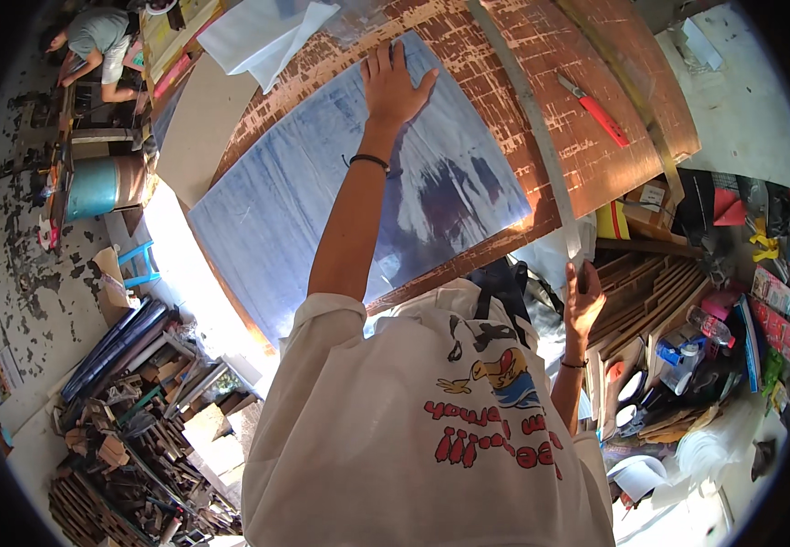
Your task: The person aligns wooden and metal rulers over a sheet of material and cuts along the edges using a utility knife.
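My left hand lies flat with fingers spread on a large bluish-white sheet, near its far edge. The sheet has a glossy, streaked surface and rests on a worn brown board. At the board's near right edge, my right hand has its fingertips at the near end of a long grey metal straightedge, seemingly gripping it. That straightedge runs across the board, to the right of the sheet. Farther right on the board lies a red utility knife with its blade out.
A clear plastic sheet and a grey-beige panel lie at the far left. Another strip crosses the board's right side. Wood offcuts pile up at left; stacked slats stand at right. Another person works at far left.
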Tool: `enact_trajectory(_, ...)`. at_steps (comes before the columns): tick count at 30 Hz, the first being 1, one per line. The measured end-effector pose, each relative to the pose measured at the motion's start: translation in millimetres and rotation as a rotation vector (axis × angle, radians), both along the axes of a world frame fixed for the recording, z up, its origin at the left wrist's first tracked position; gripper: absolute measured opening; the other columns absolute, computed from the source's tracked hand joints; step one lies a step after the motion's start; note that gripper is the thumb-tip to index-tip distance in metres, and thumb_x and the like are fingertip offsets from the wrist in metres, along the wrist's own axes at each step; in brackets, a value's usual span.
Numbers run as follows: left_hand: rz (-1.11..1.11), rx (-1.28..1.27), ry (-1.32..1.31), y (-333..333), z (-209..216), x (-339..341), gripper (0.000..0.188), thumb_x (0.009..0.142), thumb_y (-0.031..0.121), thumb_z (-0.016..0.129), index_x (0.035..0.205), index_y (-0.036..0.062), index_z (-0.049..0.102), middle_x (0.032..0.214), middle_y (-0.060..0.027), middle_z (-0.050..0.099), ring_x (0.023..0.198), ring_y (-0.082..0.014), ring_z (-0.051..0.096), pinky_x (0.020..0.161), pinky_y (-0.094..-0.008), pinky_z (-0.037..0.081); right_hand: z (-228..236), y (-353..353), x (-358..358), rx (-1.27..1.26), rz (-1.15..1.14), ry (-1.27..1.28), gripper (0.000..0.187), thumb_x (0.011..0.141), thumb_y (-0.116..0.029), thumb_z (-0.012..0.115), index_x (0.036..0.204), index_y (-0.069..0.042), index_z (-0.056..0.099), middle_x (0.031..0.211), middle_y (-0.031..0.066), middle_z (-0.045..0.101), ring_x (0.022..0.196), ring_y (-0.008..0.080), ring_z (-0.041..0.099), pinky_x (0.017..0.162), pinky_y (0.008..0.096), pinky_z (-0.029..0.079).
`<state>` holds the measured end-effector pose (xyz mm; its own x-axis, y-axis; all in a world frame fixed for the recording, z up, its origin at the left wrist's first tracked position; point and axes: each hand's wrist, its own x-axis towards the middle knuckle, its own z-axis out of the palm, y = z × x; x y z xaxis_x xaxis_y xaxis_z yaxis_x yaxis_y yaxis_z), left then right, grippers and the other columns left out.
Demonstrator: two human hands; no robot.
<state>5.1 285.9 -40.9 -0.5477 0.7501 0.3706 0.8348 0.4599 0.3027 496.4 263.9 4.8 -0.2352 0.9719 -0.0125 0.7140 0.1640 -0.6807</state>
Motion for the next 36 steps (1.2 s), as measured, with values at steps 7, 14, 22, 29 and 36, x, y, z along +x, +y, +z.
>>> enact_trajectory(7, -0.103, 0.095, -0.114, -14.5, 2.0, 14.3, 0.053, 0.101, 0.03, 0.052, 0.143, -0.001, 0.047, 0.15, -0.0221, 0.04, 0.14, -0.0403, 0.036, 0.117, -0.0519, 0.027, -7.2, -49.9, 71.8, -0.042, 0.07, -0.048, 0.046, 0.086, -0.039, 0.081, 0.106, 0.001, 0.071, 0.059, -0.0022, 0.045, 0.056, 0.0063, 0.038, 0.051, 0.0248, 0.033)
enact_trajectory(14, -0.078, -0.133, -0.157, -23.8, 21.2, 76.3, 0.103, 0.082, 0.074, 0.063, 0.152, 0.0024, 0.039, 0.161, -0.0226, 0.027, 0.15, -0.0442, 0.02, 0.122, -0.057, 0.018, 13.2, -52.7, 46.0, -0.378, 0.015, -0.183, 0.044, 0.079, -0.034, 0.084, 0.11, -0.006, 0.073, 0.088, 0.015, 0.074, 0.081, 0.0255, 0.072, 0.074, 0.0348, 0.054)
enact_trajectory(22, -0.24, -0.097, -0.167, -20.7, 26.4, 63.3, 0.127, 0.07, 0.081, 0.07, 0.152, -0.0084, 0.031, 0.159, -0.0284, 0.026, 0.15, -0.0437, 0.021, 0.119, -0.0577, 0.024, 19.4, -23.4, -20.4, -0.307, 0.145, 0.005, 0.032, 0.088, -0.019, 0.075, 0.119, -0.014, 0.068, 0.077, 0.0111, 0.068, 0.068, 0.0271, 0.068, 0.064, 0.0366, 0.052)
enact_trajectory(29, -0.225, -0.203, -0.121, -8.9, 23.0, 60.2, 0.131, 0.066, 0.079, 0.074, 0.152, -0.0092, 0.028, 0.161, -0.0289, 0.021, 0.15, -0.0426, 0.02, 0.121, -0.0551, 0.023, 24.8, 3.8, -62.3, -0.424, 0.062, 0.057, 0.027, 0.093, -0.014, 0.067, 0.12, -0.011, 0.07, 0.079, 0.0099, 0.065, 0.065, 0.0209, 0.063, 0.063, 0.0345, 0.05)
enact_trajectory(36, -0.276, -0.184, -0.08, -3.4, 23.9, 58.8, 0.13, 0.066, 0.071, 0.081, 0.152, -0.0094, 0.026, 0.161, -0.0271, 0.021, 0.15, -0.0415, 0.019, 0.123, -0.0541, 0.017, 5.6, 11.7, -58.6, -0.327, 0.089, 0.128, 0.024, 0.094, -0.013, 0.067, 0.117, -0.012, 0.072, 0.087, 0.0116, 0.069, 0.072, 0.0218, 0.065, 0.067, 0.0347, 0.051)
